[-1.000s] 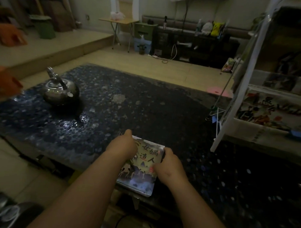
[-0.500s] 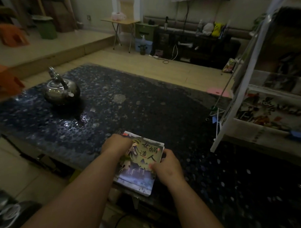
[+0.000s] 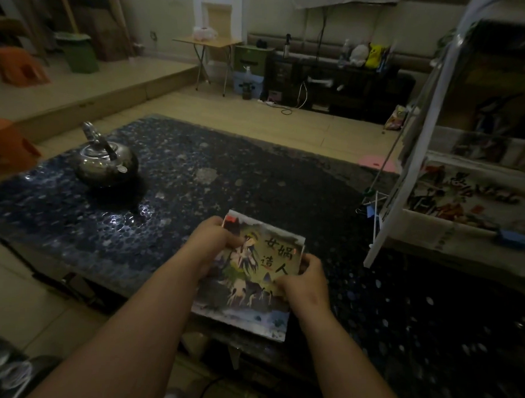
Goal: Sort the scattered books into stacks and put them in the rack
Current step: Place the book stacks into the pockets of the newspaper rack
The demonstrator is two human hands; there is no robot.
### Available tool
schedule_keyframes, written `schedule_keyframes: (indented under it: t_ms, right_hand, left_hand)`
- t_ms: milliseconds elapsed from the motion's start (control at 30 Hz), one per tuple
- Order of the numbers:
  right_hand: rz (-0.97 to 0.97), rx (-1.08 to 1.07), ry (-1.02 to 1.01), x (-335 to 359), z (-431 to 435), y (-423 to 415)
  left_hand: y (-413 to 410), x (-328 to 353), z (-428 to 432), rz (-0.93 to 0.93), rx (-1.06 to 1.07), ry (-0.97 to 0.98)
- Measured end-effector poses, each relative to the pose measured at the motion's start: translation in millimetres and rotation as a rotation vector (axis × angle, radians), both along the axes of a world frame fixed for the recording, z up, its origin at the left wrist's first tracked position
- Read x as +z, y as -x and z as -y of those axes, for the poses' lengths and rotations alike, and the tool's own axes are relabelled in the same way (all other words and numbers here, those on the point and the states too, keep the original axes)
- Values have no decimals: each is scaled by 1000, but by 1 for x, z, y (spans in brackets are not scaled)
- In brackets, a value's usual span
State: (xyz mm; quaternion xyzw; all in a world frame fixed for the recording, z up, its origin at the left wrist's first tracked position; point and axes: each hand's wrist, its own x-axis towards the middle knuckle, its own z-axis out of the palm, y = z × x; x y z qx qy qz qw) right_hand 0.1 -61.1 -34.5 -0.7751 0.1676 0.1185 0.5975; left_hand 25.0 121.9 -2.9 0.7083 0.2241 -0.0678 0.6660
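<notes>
Both hands held the stack of books between them. Left hand curled round its left edge, thumb on the cover. Right hand pinched the right edge. Stack lay at the near edge of the table, illustrated cover up; resting or lifted, could not tell. Table surface dark, glossy, pebble-patterned, spreading beyond the hands. Metal kettle stood on it, well left of the left hand and farther off. White rack rose right of the right hand, books on its shelves. Beyond: pale floor, raised platform far left, folding table and dark cabinet by the far wall. Light dim.
</notes>
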Motion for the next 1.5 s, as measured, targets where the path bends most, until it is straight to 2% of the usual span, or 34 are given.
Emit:
schedule_keyframes:
  t_ms: [100,167,267,367,567,633,800,867,1233,1500]
  right_hand:
    - [54,-108,-215,13,11,-6]
    - [139,-63,-211,21,17,-7]
    - [260,-41,-163,26,26,-5]
    - [301,14,-123,23,29,-1]
    - [324,26,-151,16,29,0]
    - [320,28,-86,13,29,0]
    - [316,-19,88,13,37,-2]
    - [311,-31,122,18,42,-1]
    - [446,-164,205,72,115,14]
    - [582,-234,236,147,192,19]
  left_hand:
    - [1,7,8,163,-5,193]
    - [2,8,12,252,-18,247]
    - [3,11,18,296,-107,230]
    - [3,7,19,295,-155,103]
    - [12,-7,34,377,8,217]
    - [14,-14,40,384,5,141]
    - [7,-19,37,365,-2,-327]
    - [8,-14,40,359,-19,-423]
    - [10,45,115,553,-114,-256]
    - [-4,117,193,669,-180,-220]
